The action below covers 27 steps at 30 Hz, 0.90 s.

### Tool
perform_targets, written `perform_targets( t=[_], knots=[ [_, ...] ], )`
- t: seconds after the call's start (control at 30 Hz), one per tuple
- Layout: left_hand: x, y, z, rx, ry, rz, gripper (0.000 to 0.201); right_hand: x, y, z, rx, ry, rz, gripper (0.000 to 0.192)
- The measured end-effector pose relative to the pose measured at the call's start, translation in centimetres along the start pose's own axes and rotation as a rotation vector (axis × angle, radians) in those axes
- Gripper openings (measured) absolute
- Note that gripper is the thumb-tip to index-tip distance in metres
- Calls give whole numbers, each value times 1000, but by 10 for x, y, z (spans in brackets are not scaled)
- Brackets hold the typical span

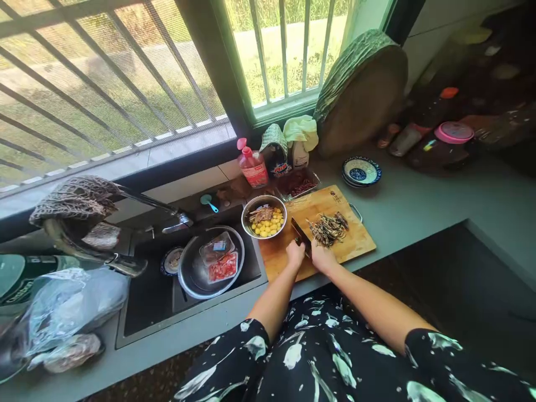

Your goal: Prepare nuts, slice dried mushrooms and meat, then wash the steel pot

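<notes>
A wooden cutting board (pixel 355 237) lies on the grey counter with a pile of dark chopped strips (pixel 328 229) on it. A dark cleaver (pixel 300 231) lies on the board left of the pile. My right hand (pixel 322 258) closes around its handle end. My left hand (pixel 295 254) sits curled against the near left side of the blade, touching it; its grip is unclear. A metal bowl (pixel 264 216) with yellow kernels and brown shreds stands at the board's far left corner.
A black sink (pixel 151 296) to the left holds a metal basin (pixel 196 273) with packaged meat. A pink bottle (pixel 253 166), a tray of red food (pixel 298 183), a blue patterned bowl (pixel 361 171) and a round wooden block (pixel 362 95) line the back. Plastic bags (pixel 67 312) lie at left.
</notes>
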<state>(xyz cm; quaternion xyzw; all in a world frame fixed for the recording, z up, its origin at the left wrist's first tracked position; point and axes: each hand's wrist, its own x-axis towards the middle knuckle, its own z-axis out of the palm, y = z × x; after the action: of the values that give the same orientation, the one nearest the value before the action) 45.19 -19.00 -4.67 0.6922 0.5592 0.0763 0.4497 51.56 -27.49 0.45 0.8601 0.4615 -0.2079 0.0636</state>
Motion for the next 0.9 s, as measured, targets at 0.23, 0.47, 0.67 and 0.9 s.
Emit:
perform_targets(
  t=[0.23, 0.47, 0.67, 0.9],
  knots=[
    [2, -7, 3, 20, -5, 16, 15, -17, 4, 17, 11, 10, 47, 24],
    [4, -8, 3, 22, 18, 21, 17, 3, 1, 11, 38, 71, 34, 19],
    [1, -6, 3, -19, 62, 32, 17, 9, 3, 10, 60, 83, 46, 21],
    [-8, -16, 16, -194, 98, -43, 15, 12, 7, 9, 84, 79, 61, 27]
  ],
)
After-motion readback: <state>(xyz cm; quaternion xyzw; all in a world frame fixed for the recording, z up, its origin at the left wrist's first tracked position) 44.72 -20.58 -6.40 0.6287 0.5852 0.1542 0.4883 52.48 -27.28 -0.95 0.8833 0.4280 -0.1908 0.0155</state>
